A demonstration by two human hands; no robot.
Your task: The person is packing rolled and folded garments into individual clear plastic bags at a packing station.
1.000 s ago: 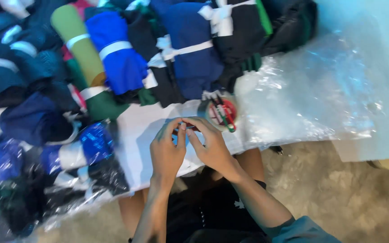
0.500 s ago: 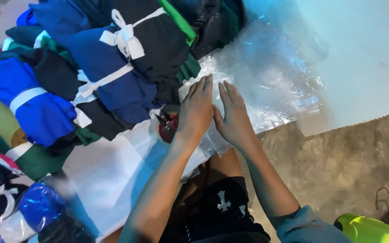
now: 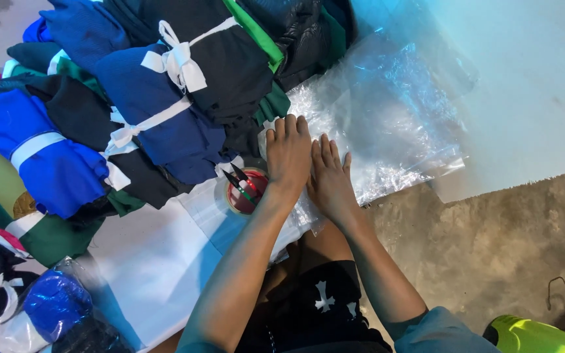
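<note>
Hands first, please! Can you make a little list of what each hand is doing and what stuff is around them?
left hand: flat, palm down on the clear plastic bags
right hand: flat beside the left one, on the same plastic
tape roll: just left of the left hand, on the white sheet
small snips: lying across the tape roll, red handles
cloth bundles: blue, black and green rolls tied with white strips, piled at the left
floor: bare concrete at the right

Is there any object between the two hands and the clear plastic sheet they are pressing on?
Nothing visible. The left hand and the right hand lie flat directly on the clear plastic sheet. A tape roll holding small snips sits just beside the left hand.
</note>
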